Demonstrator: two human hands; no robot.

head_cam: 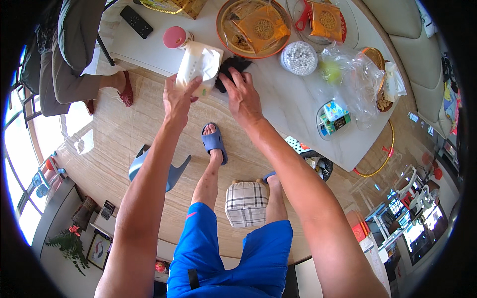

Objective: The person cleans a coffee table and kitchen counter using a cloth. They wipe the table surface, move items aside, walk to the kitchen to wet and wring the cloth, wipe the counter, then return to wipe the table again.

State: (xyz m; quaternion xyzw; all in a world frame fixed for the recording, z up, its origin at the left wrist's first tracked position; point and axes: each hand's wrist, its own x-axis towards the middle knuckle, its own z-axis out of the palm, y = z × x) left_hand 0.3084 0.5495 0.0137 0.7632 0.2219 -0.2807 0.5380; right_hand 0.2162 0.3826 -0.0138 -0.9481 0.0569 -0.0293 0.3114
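Observation:
My left hand (179,98) grips the near end of a white pack of tissues (197,67), tilted at the table's edge. My right hand (242,93) touches a black, soft-looking thing (229,69) on the marble-look table (275,100); its kind is not clear, and whether the fingers close on it is hidden. A pink-lidded jar (175,37) stands beyond the tissue pack. Behind the black thing is a round tray (220,26) with orange packets (262,29). To its right stands a clear tub of cotton swabs (299,58).
A person's legs (70,56) are at the upper left. A remote control (136,22), a clear plastic bag (354,82) and a glass dish (322,132) lie on the table. Below are a checked stool (246,203), a blue plastic object (179,175) and a waste bin (322,167).

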